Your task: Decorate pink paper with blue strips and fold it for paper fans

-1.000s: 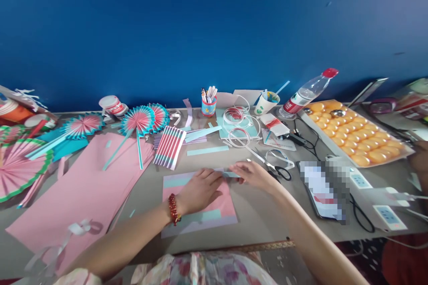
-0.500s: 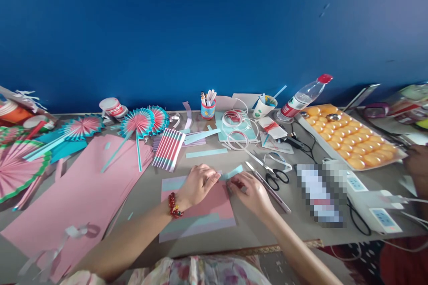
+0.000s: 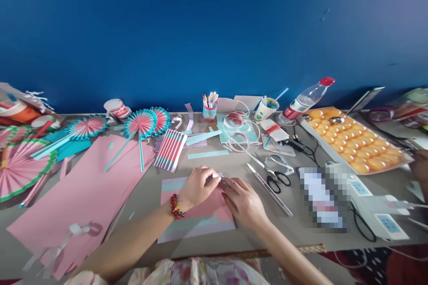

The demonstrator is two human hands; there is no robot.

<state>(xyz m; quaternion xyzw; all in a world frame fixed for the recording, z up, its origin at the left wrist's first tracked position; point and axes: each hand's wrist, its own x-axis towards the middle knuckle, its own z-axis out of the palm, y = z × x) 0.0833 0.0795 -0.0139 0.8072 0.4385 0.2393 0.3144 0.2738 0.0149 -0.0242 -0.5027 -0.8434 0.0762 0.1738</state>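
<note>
A pink sheet of paper (image 3: 200,203) with pale blue and lilac bands along its edges lies on the table before me. Over its far edge my left hand (image 3: 199,187) pinches a small pale paper strip (image 3: 218,177) between thumb and fingers. My right hand (image 3: 244,200) meets it there, fingers closed on the strip's other end; most of the strip is hidden by the fingers. Beyond my left hand stands a pleated pink, blue and lilac paper (image 3: 170,150). Black-handled scissors (image 3: 278,181) and a slim utility knife (image 3: 270,190) lie right of my right hand.
Large pink sheets (image 3: 83,191) and folded paper fans (image 3: 140,124) cover the left side. Toward the wall are a pen cup (image 3: 209,112), coiled white tape (image 3: 239,141) and a tilted bottle (image 3: 306,102). A power strip (image 3: 376,209) and a tray of orange domes (image 3: 357,140) occupy the right.
The light blue strip that stuck out between my hands no longer shows there. My right hand has turned more palm-down and its fingers have come closer to the left hand's fingertips.
</note>
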